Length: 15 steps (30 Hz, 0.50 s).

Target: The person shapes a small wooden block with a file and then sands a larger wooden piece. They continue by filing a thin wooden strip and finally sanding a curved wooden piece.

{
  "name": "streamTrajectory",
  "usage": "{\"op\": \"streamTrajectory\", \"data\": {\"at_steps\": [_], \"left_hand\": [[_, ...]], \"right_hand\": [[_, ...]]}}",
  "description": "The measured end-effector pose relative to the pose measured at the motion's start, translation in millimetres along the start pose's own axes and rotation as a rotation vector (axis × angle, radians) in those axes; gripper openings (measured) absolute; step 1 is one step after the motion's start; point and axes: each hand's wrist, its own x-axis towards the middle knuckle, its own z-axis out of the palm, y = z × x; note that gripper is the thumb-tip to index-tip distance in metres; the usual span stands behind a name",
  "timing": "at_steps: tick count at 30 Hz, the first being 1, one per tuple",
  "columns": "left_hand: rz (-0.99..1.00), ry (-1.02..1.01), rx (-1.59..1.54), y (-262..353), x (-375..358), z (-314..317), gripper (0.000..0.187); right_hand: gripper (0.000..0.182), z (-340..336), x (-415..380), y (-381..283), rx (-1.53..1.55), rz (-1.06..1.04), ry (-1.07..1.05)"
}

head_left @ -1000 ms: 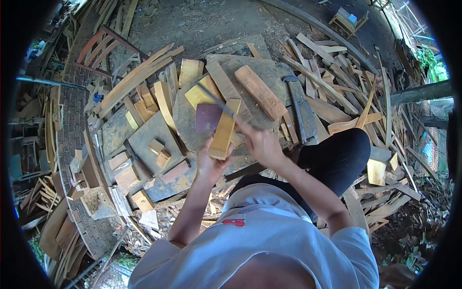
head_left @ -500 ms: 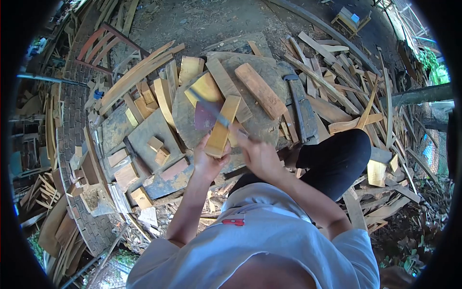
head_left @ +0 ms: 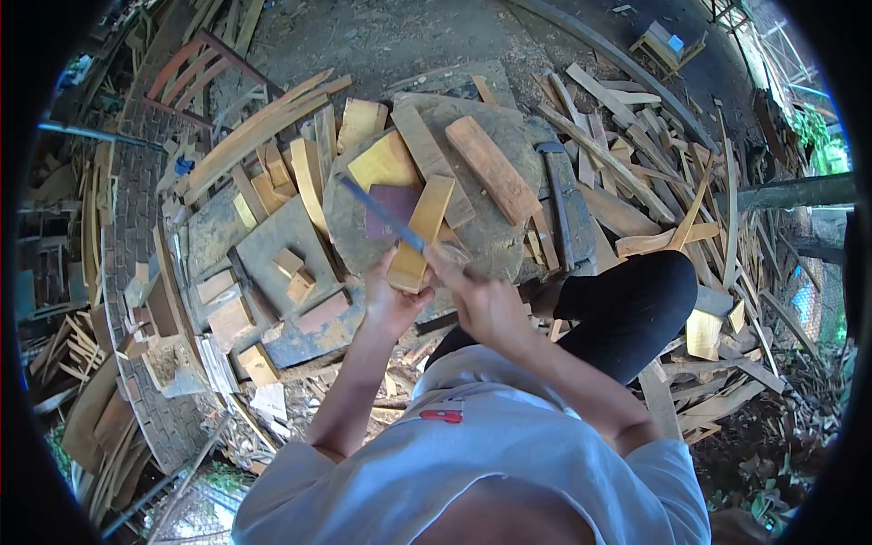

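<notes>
My left hand point(head_left: 395, 304) is closed around the lower end of a yellowish wooden block point(head_left: 427, 213), held tilted over a round wooden work top point(head_left: 504, 250). My right hand point(head_left: 481, 295) grips the handle end of a long, flat grey file point(head_left: 377, 211), whose blade crosses the block's upper face slantwise. Under the blade's far half lies a dark red sheet point(head_left: 392, 202), perhaps sandpaper. Just beyond are a yellow wood piece point(head_left: 386, 163), a grey-brown board point(head_left: 427, 150) and a thick brown block point(head_left: 495, 173).
A hammer point(head_left: 560, 204) rests at the work top's right side. Scrap wood strips point(head_left: 636, 154) are heaped to the right. At left, small offcuts point(head_left: 232, 320) sit on a low bench, with a red-brown wooden frame point(head_left: 195, 77) behind. My bent knee point(head_left: 658, 282) is close on the right.
The file has shifted slightly along the block, with my right hand moving a little toward the left and down. My left hand keeps its hold on the block.
</notes>
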Motion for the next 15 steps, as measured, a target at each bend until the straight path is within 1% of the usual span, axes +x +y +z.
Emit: {"op": "streamTrajectory", "data": {"at_steps": [1, 3, 4, 5, 7, 8, 9, 11, 14, 15], "left_hand": [[-0.004, 0.069, -0.038, 1, 0, 2, 0.036], [-0.025, 0.099, -0.055, 4, 1, 8, 0.036], [-0.046, 0.133, -0.068, 5, 1, 9, 0.036], [-0.044, 0.133, -0.070, 7, 8, -1, 0.036], [-0.036, -0.080, -0.129, 18, 28, -25, 0.037], [-0.003, -0.104, -0.120, 21, 33, -30, 0.037], [-0.004, -0.106, -0.121, 22, 32, -25, 0.037], [0.036, 0.034, -0.037, 26, 27, -14, 0.035], [0.026, 0.000, -0.033, 15, 14, -11, 0.036], [0.021, 0.002, -0.038, 11, 13, -14, 0.036]], "right_hand": [[0.065, -5, -3, -4, -0.001, 0.000, -0.009], [0.067, -14, -3, -7, -0.002, -0.016, -0.081], [0.066, -7, 5, 1, 0.023, -0.040, -0.024], [0.066, 0, 13, 4, 0.023, -0.043, -0.026], [0.065, 10, 30, 4, -0.006, -0.056, -0.004], [0.065, 13, 33, 1, -0.010, -0.057, -0.003], [0.065, 16, 34, -2, -0.051, -0.047, 0.005], [0.065, 15, 31, -7, -0.088, -0.038, 0.014], [0.066, -5, 9, -17, -0.043, 0.003, -0.024], [0.067, -11, 0, -20, -0.060, -0.022, -0.050]]}}
